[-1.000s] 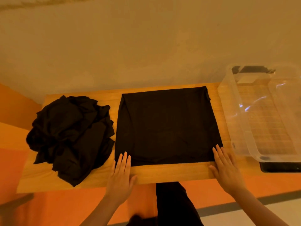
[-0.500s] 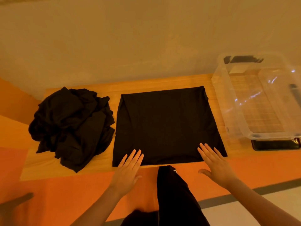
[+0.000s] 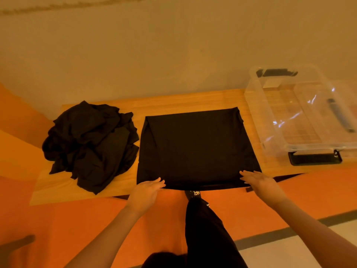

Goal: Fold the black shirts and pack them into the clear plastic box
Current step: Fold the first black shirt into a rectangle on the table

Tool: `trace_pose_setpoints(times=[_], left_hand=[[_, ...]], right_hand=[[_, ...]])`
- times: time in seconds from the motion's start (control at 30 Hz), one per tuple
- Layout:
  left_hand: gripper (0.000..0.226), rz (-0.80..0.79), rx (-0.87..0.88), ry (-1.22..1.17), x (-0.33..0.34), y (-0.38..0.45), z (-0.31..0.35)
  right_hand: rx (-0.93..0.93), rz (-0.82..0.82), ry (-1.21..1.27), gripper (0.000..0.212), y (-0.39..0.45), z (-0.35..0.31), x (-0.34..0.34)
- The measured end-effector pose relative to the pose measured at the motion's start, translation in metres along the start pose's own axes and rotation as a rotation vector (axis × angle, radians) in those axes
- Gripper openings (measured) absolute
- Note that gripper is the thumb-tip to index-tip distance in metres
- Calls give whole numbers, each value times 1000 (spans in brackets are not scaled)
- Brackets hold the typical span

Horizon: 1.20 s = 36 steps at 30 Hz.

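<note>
Head view: your flat, spread left hand (image 3: 145, 191) and right hand (image 3: 259, 181) touch the folded black shirt (image 3: 195, 147) on the wooden tabletop (image 3: 185, 102); orange floor (image 3: 58, 219) below.

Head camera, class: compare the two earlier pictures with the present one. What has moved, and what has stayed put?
Both hands slid inward along the near edge of the flat black shirt: left hand and right hand now rest on its hem, fingers straight. That hem now hangs over the table edge. Unchanged: shirt pile, clear plastic box.
</note>
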<state>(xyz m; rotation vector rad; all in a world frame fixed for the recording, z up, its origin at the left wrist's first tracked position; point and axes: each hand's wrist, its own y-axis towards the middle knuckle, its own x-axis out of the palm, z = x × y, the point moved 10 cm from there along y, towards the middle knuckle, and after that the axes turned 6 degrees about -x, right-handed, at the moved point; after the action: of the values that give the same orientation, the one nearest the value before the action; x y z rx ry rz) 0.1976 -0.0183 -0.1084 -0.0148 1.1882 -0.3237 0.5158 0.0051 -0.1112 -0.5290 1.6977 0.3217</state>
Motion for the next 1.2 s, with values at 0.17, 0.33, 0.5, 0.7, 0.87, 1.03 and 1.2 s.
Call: trace_pose_setpoints(times=[0.17,0.33,0.5,0.7,0.87,1.03,1.2], left_hand=[[23,-145,-201,-232,-28,23,-8],[15,-254,-174,-270,-72,69,-4],[18,-279,-219,-303,-103,122,-10],[16,-377,-266,-336,-82,146,-29],[11,-274,-334,-434,-79,149,-50],[11,-188,-338,-424,-89,154,-59],[27,-186,-390,-404,-81,149,-69]], right_hand=[[293,-209,298,27,17,33,-12],[269,-214,388,25,66,44,-63],[302,-259,411,27,130,68,-77],[339,-428,426,28,130,79,-35],[412,-206,619,29,135,77,-53],[301,-131,705,31,144,58,-72],[181,-177,689,64,147,53,-81]])
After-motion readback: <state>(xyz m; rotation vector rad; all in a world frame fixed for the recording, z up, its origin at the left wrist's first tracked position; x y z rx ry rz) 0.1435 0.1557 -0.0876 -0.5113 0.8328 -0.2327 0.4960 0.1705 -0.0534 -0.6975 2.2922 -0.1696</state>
